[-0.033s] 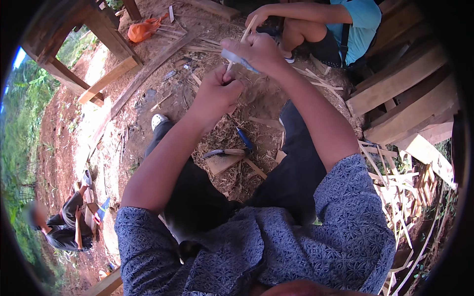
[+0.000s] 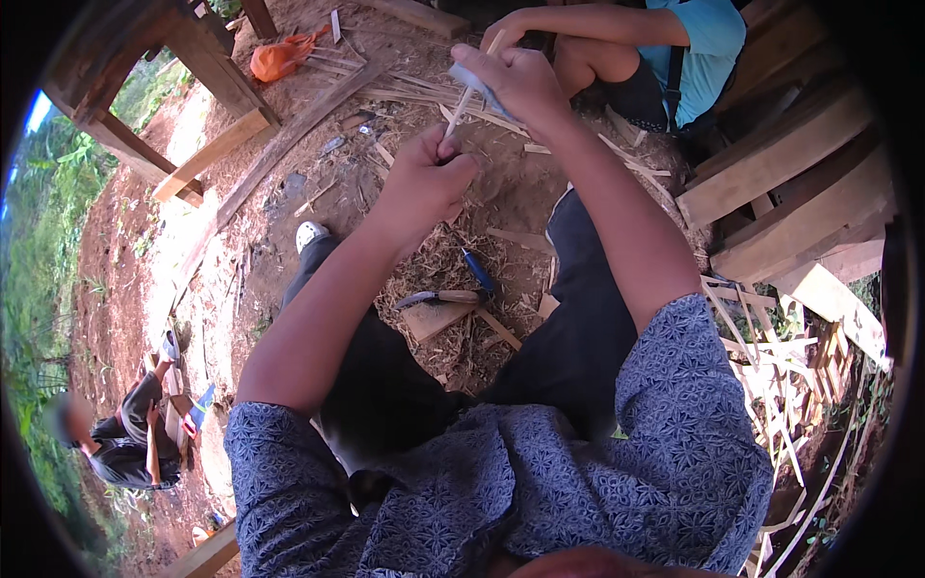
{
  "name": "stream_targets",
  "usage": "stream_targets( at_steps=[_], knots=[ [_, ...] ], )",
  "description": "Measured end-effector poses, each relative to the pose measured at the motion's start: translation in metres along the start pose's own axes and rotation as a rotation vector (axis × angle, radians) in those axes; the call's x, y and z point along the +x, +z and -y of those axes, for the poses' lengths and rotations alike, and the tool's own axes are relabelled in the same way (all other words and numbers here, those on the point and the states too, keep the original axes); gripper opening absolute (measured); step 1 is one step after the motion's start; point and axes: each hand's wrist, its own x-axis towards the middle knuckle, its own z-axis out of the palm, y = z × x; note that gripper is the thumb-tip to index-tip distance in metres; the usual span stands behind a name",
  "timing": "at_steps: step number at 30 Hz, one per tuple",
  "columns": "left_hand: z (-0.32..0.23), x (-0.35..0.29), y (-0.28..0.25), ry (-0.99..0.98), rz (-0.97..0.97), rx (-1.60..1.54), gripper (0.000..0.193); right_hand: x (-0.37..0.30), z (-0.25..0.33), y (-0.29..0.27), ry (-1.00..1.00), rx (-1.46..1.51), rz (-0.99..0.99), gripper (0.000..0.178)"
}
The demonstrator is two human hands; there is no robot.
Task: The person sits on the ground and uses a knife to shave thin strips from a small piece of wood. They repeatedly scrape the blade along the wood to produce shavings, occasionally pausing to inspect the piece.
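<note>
Out in front of me, my left hand (image 2: 431, 183) is closed on the lower end of a thin pale wooden stick (image 2: 462, 110). Further up, my right hand (image 2: 528, 89) grips a folded whitish-blue sheet (image 2: 474, 85), perhaps sandpaper, pressed against the stick. The stick's upper tip shows beyond the right thumb. Below, between my legs, a knife with a curved wooden handle (image 2: 455, 297) lies on a small wood block (image 2: 432, 321). Beside it is a tool with a blue handle (image 2: 477, 271).
A person in a light blue shirt (image 2: 710, 58) sits close ahead on the right; another person (image 2: 135, 438) sits far left. Timber beams (image 2: 780, 154) and a heap of thin wood strips (image 2: 780, 385) lie right. An orange bag (image 2: 275, 60) rests on the dirt, near a long plank (image 2: 279, 144).
My right hand has slid up and to the right along the stick with the folded sheet, baring more stick between the hands. My left hand stays nearly in place.
</note>
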Motion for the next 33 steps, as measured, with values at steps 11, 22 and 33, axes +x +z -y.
stream_targets(
  at_steps=[11, 22, 33],
  knots=[
    [-0.002, -0.002, 0.006, -0.142, 0.079, -0.218, 0.035, 0.011, -0.021, -0.006, -0.013, 0.033, 0.019, 0.064],
    [-0.008, -0.006, 0.006, -0.127, 0.048, -0.14, 0.024, -0.018, 0.013, 0.0, -0.056, -0.113, 0.092, 0.065],
    [-0.004, -0.003, 0.002, -0.08, 0.121, -0.13, 0.025, -0.01, 0.012, -0.008, 0.066, 0.02, 0.061, 0.06]
  ],
)
